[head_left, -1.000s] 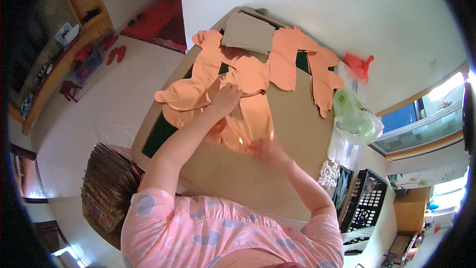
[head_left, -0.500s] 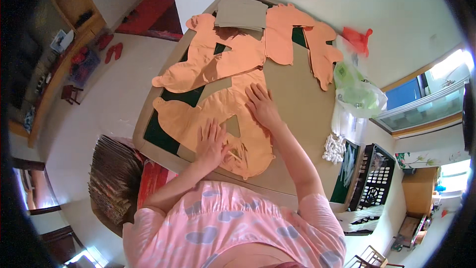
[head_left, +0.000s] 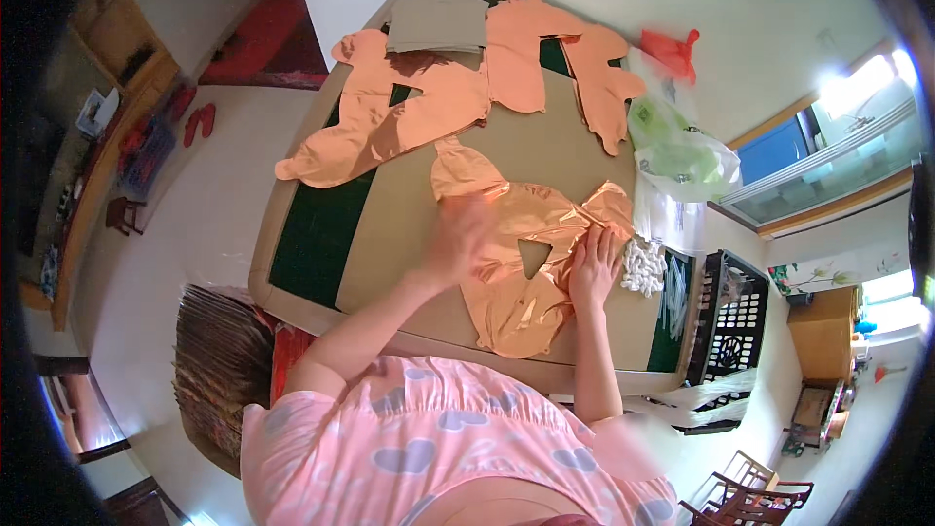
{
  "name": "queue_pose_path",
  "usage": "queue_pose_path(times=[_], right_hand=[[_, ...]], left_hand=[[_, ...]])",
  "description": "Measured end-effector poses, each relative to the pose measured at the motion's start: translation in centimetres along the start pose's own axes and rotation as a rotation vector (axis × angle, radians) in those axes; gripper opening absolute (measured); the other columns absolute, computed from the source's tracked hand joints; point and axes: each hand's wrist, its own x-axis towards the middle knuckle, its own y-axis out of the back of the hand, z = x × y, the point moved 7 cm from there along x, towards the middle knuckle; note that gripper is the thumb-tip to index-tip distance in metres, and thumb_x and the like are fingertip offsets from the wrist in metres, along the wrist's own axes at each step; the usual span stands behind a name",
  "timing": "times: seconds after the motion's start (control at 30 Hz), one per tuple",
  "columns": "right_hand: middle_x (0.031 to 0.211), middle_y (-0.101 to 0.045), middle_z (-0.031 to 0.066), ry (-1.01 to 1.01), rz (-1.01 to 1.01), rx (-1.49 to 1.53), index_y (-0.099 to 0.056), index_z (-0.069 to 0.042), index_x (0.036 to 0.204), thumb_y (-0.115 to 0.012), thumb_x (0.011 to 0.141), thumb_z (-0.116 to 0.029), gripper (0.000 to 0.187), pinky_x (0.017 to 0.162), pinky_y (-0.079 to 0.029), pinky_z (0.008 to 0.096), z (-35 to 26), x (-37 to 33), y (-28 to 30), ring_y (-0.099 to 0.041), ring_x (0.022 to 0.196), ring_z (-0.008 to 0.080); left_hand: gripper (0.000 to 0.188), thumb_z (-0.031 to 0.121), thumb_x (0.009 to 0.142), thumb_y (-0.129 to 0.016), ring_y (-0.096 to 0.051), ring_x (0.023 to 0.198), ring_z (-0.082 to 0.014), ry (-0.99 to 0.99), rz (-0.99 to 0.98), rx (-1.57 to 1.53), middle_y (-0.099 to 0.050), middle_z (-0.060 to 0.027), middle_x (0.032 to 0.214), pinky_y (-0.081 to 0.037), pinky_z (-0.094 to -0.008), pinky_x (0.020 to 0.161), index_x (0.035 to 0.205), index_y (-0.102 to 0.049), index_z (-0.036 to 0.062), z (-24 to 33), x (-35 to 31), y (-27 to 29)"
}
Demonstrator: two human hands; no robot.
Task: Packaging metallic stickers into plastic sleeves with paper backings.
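A flat, uninflated rose-gold foil balloon (head_left: 506, 307) with a triangular hole lies crumpled on the near part of the table. My left hand (head_left: 462, 239) is over its left side, smeared by motion, so its fingers cannot be read. On the balloon's right side my right hand (head_left: 594, 271) rests with its fingers stretched out over the creased foil. Farther back lie more flat foil balloons, one at the left (head_left: 365, 131) and others at the right (head_left: 521, 68). A stack of grey-brown card sheets (head_left: 436, 21) partly covers the left one.
At the table's (head_left: 404, 224) right edge lie a heap of white pieces (head_left: 643, 268) and pale thin strips (head_left: 674, 297). Clear and green plastic bags (head_left: 682, 151) sit behind them. A black crate (head_left: 732, 331) stands at the right, and a bundle of flat sheets (head_left: 219, 360) at the lower left.
The near balloon has been turned and shifted right, away from the left balloons, and its foil is more creased. Both hands have moved right with it. The view has shifted slightly.
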Motion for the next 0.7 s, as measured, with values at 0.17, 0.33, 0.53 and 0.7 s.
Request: queue_pose_path(times=[0.17, 0.33, 0.53, 0.7], right_hand=[[0.148, -0.039, 0.0128, 0.000, -0.083, -0.030, -0.043, -0.013, 0.141, -0.045, 0.098, -0.030, 0.047, 0.113, -0.021, 0.0549, -1.0, 0.1, 1.2, -0.034, 0.138, 0.0300], [0.140, -0.047, 0.0143, 0.143, 0.142, 0.156, -0.055, -0.010, 0.129, -0.052, 0.095, -0.024, 0.037, 0.111, -0.026, 0.0539, -1.9, 2.6, 2.8, -0.040, 0.132, 0.0323], [0.142, -0.047, 0.0149, 0.135, 0.075, 0.076, -0.049, -0.013, 0.136, -0.045, 0.097, -0.029, 0.042, 0.108, -0.029, 0.0535, -1.7, 3.8, -0.4, -0.041, 0.132, 0.0342], [0.141, -0.046, 0.0153, 0.146, 0.082, 0.038, -0.047, -0.014, 0.138, -0.045, 0.098, -0.030, 0.044, 0.106, -0.029, 0.0547, -5.0, 6.7, -0.5, -0.040, 0.132, 0.0339]], left_hand=[[0.033, 0.024, 0.086, -0.062, -0.047, 0.121, -0.0320, 0.387, 0.273, 0.407, -0.049, -0.0179, 0.129, -0.038, -0.0506, 0.099, 0.116, -0.060, 0.0094, -5.4, 5.5, 6.3], [0.028, 0.018, 0.082, -0.062, -0.051, 0.112, -0.0283, 0.519, 0.068, 0.533, -0.057, -0.0127, 0.112, -0.041, -0.0413, 0.093, 0.108, -0.062, 0.0075, -9.4, 6.1, 5.2], [0.010, 0.013, 0.081, -0.061, -0.053, 0.092, -0.0254, 0.093, 0.366, 0.411, -0.053, -0.0087, 0.091, -0.040, -0.0401, 0.082, 0.088, -0.055, 0.0083, -2.0, 7.4, 9.5], [0.014, 0.016, 0.082, -0.061, -0.054, 0.094, -0.0269, 0.098, 0.437, 0.539, -0.055, -0.0093, 0.092, -0.041, -0.0417, 0.083, 0.091, -0.057, 0.0061, -4.9, 10.7, 12.7]])
